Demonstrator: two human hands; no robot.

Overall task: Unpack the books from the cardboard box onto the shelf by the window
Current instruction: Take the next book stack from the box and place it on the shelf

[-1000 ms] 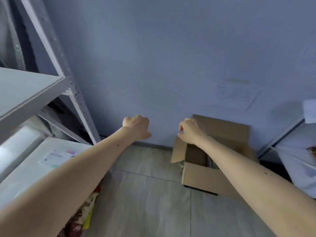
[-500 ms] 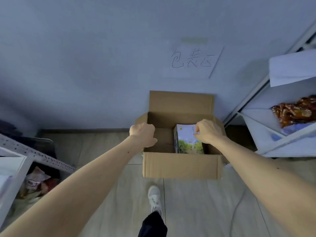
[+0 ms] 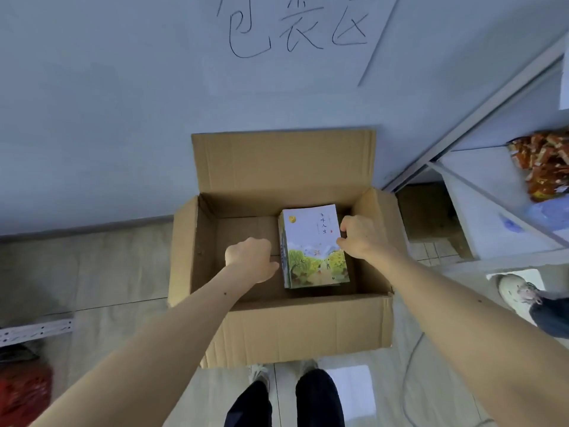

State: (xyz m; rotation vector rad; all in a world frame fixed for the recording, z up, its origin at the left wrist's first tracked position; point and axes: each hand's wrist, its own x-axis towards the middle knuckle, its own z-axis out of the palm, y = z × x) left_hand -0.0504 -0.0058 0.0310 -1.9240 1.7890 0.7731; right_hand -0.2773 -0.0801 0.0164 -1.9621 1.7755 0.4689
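Observation:
An open cardboard box [image 3: 295, 331] stands on the floor against the wall, its back flap up. Inside, at the right, lies a stack of books [image 3: 311, 245]; the top cover shows green trees and Chinese writing. My left hand [image 3: 251, 258] is down in the box with curled fingers pressed to the stack's left side, fingertips hidden. My right hand [image 3: 361, 237] pinches the right edge of the top books between thumb and fingers. The box's left half shows bare cardboard.
A white shelf unit [image 3: 480, 192] stands to the right with orange snack packets [image 3: 545, 167] on it. Another person's shoe [image 3: 517, 291] is at the right. My legs [image 3: 283, 402] stand before the box. A metal rack rail [image 3: 37, 329] and a red bag [image 3: 24, 392] lie left.
The view swung from the left rack to right above the box. Both hands dropped from the air into the box and closed in on the two sides of the book stack.

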